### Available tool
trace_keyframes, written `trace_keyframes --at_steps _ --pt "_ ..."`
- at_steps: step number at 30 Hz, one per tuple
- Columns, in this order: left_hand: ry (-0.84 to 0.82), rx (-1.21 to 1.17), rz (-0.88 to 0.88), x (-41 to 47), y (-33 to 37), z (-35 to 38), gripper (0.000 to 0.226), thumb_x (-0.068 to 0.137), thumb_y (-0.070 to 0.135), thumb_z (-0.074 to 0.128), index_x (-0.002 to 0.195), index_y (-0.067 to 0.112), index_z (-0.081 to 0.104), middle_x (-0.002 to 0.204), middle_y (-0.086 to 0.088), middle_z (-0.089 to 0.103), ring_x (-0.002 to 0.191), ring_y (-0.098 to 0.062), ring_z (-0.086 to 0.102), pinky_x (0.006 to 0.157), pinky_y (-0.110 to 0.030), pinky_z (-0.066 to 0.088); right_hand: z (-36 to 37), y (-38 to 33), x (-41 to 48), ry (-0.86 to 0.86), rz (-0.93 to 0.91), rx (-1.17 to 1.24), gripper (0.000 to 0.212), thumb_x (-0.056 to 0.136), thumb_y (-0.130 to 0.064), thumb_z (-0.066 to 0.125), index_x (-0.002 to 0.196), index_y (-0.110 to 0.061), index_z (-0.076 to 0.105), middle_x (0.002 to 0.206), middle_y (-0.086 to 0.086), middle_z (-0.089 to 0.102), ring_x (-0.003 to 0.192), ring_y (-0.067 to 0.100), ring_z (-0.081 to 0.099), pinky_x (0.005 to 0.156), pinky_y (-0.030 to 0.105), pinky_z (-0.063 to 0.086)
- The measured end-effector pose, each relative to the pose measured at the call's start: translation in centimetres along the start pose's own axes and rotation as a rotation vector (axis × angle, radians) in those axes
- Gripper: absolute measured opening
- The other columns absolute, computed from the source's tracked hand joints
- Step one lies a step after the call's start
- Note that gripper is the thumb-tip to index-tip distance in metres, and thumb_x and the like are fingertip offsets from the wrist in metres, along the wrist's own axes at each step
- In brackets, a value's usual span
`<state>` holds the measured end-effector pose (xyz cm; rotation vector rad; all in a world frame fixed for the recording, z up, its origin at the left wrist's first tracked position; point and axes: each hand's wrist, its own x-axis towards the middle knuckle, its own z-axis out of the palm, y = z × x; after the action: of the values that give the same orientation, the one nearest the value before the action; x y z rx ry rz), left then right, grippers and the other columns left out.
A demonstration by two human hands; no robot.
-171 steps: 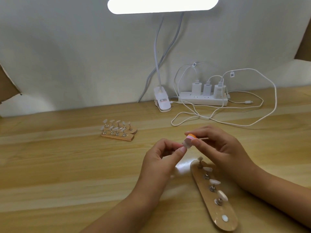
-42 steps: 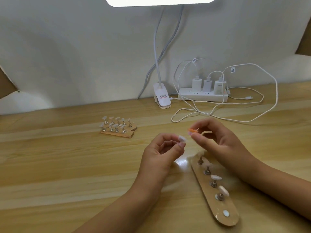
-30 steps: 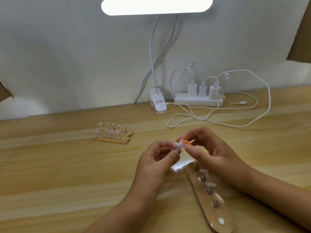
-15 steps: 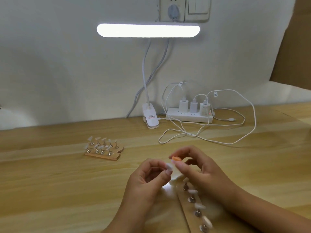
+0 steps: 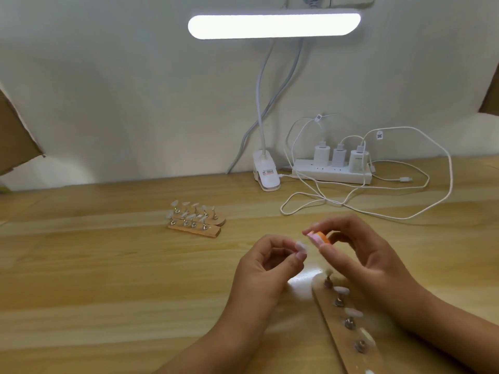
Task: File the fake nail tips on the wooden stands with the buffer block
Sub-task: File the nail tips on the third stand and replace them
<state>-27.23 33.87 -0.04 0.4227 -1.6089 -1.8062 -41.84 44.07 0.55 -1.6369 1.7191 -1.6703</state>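
Nail tip point(image 5: 302, 246) in my left hand point(image 5: 266, 265), pinched between thumb and forefinger above the table point(image 5: 108, 279). It sits just left of the orange-and-pink buffer block point(image 5: 320, 238), which my right hand point(image 5: 356, 257) grips by the fingertips; whether the two touch, I cannot tell. The tip looks feather-light, a thin, slick plastic that could flex or spring away, so I judge the hold belongs at its base, leaving the free edge bare. The block seems light and soft, best held by its sides. Near right lies a wooden stand point(image 5: 332, 317) carrying more tips; other stands point(image 5: 194, 221) sit far left.
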Motion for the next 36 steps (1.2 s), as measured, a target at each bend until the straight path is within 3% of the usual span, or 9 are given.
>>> trace_keyframes --at_steps 3,6,10,14,18,23,27,31,36 --pt "0.003 0.017 -0.001 -0.06 -0.07 0.02 0.009 0.084 0.012 0.073 0.082 0.02 0.071 0.084 0.001 0.07 0.082 -0.008 0.063 0.08 -0.022 0.052 0.22 0.05 -0.03 -0.016 0.026 0.055 0.009 0.091 -0.039 0.068 0.098 -0.033 0.069 0.104 -0.005 0.071 0.098 0.013 0.067 0.083 0.015 0.049" --pt "-0.001 0.011 -0.008 0.03 -0.05 -0.04 0.009 0.084 0.013 0.073 0.082 0.021 0.071 0.083 0.003 0.069 0.081 -0.006 0.063 0.08 -0.02 0.053 0.2 -0.14 0.03 0.04 -0.056 0.046 0.022 0.089 -0.046 0.065 0.105 -0.032 0.07 0.107 -0.006 0.069 0.102 0.016 0.069 0.085 0.02 0.054" --pt "0.007 -0.002 -0.015 0.07 -0.22 -0.11 0.01 0.084 0.012 0.072 0.083 0.022 0.071 0.082 0.002 0.069 0.081 -0.008 0.064 0.083 -0.023 0.054 0.29 0.41 0.09 0.026 -0.047 0.051 0.017 0.088 -0.026 0.068 0.104 -0.021 0.07 0.103 -0.006 0.067 0.1 0.016 0.067 0.087 0.027 0.056" --pt "0.014 0.018 -0.018 0.1 -0.26 0.01 0.014 0.085 0.011 0.072 0.081 0.024 0.072 0.081 0.004 0.069 0.081 -0.006 0.065 0.082 -0.022 0.054 -0.08 0.34 0.13 0.031 -0.146 0.069 0.019 0.091 -0.023 0.07 0.107 -0.016 0.065 0.107 -0.002 0.066 0.105 0.018 0.065 0.091 0.022 0.052" --pt "0.0 -0.005 -0.017 0.17 -0.19 -0.04 0.01 0.082 0.014 0.073 0.082 0.024 0.073 0.081 0.003 0.07 0.079 -0.007 0.065 0.078 -0.02 0.053 0.01 0.74 0.33 0.021 -0.02 0.116 0.022 0.083 -0.028 0.071 0.104 -0.022 0.067 0.109 0.001 0.069 0.107 0.017 0.067 0.094 0.024 0.052" --pt "0.015 0.027 -0.038 0.09 -0.2 -0.09 0.009 0.083 0.015 0.074 0.083 0.023 0.074 0.083 0.001 0.071 0.081 -0.007 0.066 0.078 -0.019 0.052 0.05 0.25 -0.06 0.032 -0.298 -0.047 0.024 0.088 -0.025 0.068 0.11 -0.018 0.062 0.113 0.001 0.062 0.109 0.025 0.062 0.092 0.029 0.052" --pt "0.035 0.021 -0.039 0.12 -0.15 -0.13 0.011 0.084 0.014 0.073 0.086 0.024 0.077 0.085 0.005 0.074 0.084 -0.006 0.067 0.079 -0.018 0.053 -0.14 0.84 0.33 0.062 -0.201 -0.091 0.021 0.091 -0.026 0.07 0.109 -0.017 0.065 0.11 -0.003 0.062 0.108 0.024 0.062 0.091 0.039 0.053" --pt "0.017 0.039 -0.042 0.05 -0.18 -0.05 0.007 0.085 0.013 0.072 0.086 0.019 0.076 0.083 0.004 0.073 0.082 -0.005 0.066 0.076 -0.016 0.052 -0.03 0.64 -0.01 0.018 -0.26 -0.067 0.027 0.091 -0.023 0.068 0.115 -0.016 0.061 0.115 -0.001 0.062 0.113 0.025 0.061 0.095 0.031 0.051" --pt "0.023 0.049 -0.035 0.07 -0.24 -0.07 0.008 0.085 0.012 0.072 0.085 0.019 0.075 0.082 0.005 0.072 0.081 -0.005 0.065 0.077 -0.016 0.052 -0.14 0.32 0.11 0.043 -0.165 0.0 0.018 0.092 -0.022 0.066 0.107 -0.015 0.062 0.108 -0.001 0.064 0.109 0.021 0.063 0.096 0.035 0.051"
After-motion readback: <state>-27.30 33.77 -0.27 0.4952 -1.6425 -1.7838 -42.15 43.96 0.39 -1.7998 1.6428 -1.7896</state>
